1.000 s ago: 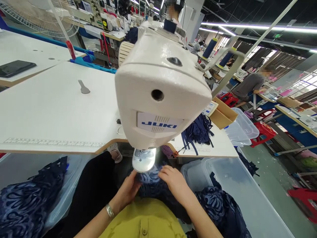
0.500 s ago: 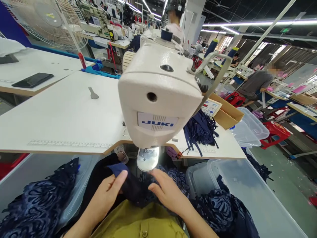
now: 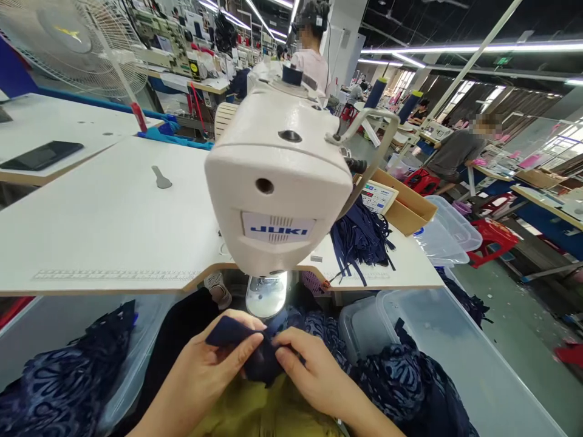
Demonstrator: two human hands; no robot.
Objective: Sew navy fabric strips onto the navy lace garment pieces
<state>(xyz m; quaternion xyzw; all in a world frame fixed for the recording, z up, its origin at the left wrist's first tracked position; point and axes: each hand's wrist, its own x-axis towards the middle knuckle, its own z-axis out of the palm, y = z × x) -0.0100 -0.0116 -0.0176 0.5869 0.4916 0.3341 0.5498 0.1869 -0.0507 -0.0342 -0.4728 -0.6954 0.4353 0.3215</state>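
A dark navy bra piece or similar lace-and-mesh garment (image 3: 263, 363) hangs between my two hands, over my lap. My left hand (image 3: 218, 352) pinches its plain navy strap-like end, thumb on top. Close beside it, my right hand (image 3: 310, 364) pinches the fabric between thumb and fingers. Both hands are just below the lit end of the sewing machine's (image 3: 277, 206) narrow bed (image 3: 266, 297). Patterned lace trails behind my right hand toward the right-hand bin. My fingertips partly hide the place where the fabric is held.
Clear plastic bins (image 3: 473, 340) with navy lace pieces (image 3: 410, 382) flank my lap. On the white table (image 3: 113, 218) lie a grey metal plate (image 3: 161, 178), a bundle of navy straps (image 3: 362, 233) and orange-handled snips (image 3: 327, 284). A cardboard box (image 3: 407, 203) stands behind. A person (image 3: 312, 54) sits beyond the machine.
My hands have come together, and my left hand has moved right and down with the navy end. My right hand has closed on the fabric. The view has shifted slightly.
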